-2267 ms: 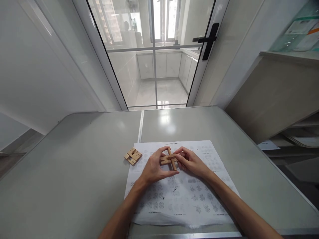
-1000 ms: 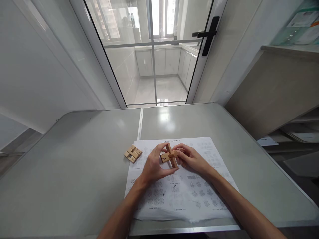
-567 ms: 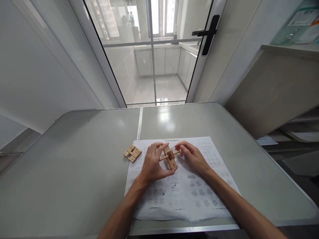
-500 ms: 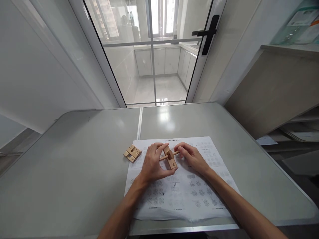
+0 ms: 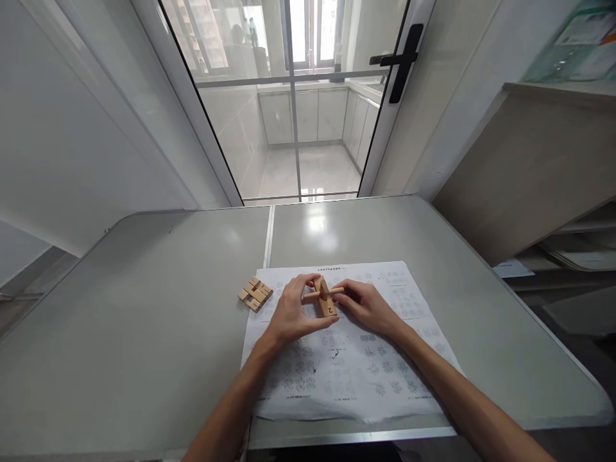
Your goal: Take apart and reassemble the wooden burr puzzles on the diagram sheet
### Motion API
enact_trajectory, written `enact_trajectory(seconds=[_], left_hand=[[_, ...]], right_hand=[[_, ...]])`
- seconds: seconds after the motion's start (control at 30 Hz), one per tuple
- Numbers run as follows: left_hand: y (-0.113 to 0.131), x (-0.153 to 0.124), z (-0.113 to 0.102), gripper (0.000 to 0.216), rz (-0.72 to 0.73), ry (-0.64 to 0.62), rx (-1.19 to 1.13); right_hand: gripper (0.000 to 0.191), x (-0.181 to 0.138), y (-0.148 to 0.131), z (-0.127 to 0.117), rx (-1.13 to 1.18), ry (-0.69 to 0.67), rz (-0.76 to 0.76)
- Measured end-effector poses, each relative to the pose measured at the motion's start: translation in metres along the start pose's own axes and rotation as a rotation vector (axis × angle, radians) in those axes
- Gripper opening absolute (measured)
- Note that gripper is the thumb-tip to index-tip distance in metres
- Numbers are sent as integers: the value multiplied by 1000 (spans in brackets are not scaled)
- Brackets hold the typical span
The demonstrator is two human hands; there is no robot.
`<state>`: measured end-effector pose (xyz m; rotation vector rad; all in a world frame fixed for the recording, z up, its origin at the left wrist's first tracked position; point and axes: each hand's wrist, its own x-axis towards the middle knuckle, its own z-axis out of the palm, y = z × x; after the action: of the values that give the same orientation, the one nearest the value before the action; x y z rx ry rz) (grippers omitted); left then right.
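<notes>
Between the thumb and fingers of my left hand (image 5: 291, 312) is a flat wooden puzzle piece (image 5: 329, 308) marked with a 2, gripped at its two ends. A thin wooden rod (image 5: 311, 296) crosses the piece, with a small wooden part around the crossing. My right hand (image 5: 368, 304) has its fingers closed at the rod's right end. Left of my hands, a group of flat wooden puzzle pieces (image 5: 255, 294) lies at the paper's upper left corner, set together with a gap among them.
A printed sheet (image 5: 346, 385) with small diagrams lies under my hands on the pale grey table (image 5: 144, 333). Behind the table stands a glass door (image 5: 327, 128) with a black handle (image 5: 405, 63). A wooden shelf unit (image 5: 505, 160) rises at the right.
The held piece has turned a little and shifted slightly left, with the rod now lying more level. My right hand's fingers have moved lower under the rod's end.
</notes>
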<state>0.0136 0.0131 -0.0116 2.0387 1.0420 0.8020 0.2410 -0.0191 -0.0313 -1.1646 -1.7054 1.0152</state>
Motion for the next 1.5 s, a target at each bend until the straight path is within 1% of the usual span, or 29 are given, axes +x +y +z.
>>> enact_trajectory(seconds=[0.27, 0.53, 0.7, 0.8, 1.0, 1.13, 1.3, 1.43, 1.5], left_hand=[[-1, 2, -3, 81, -29, -31, -30], [-1, 1, -2, 80, -8, -47, -91], [0, 1, -2, 78, 28, -56, -92], [2, 2, -2, 76, 35, -46, -95], [7, 2, -2, 68, 39, -70, -191], [7, 2, -2, 69, 44, -53, -154], [4, 1, -2, 71, 11, -56, -118], [3, 2, -3, 73, -11, -74, -130], [4, 2, -4, 71, -37, -84, -150]], right_hand=[[21, 0, -3, -3, -53, -16, -59], [17, -3, -3, -5, -91, -13, -63], [19, -4, -2, -4, -110, -2, -76], [20, -4, 0, -2, -131, 20, -81], [22, -4, 2, 1, -196, 104, -60], [24, -4, 2, 2, -215, 114, -59], [24, -5, 0, 3, -204, 110, -57], [25, -5, -4, 3, -167, 107, -46], [26, -5, -6, 3, -141, 105, -40]])
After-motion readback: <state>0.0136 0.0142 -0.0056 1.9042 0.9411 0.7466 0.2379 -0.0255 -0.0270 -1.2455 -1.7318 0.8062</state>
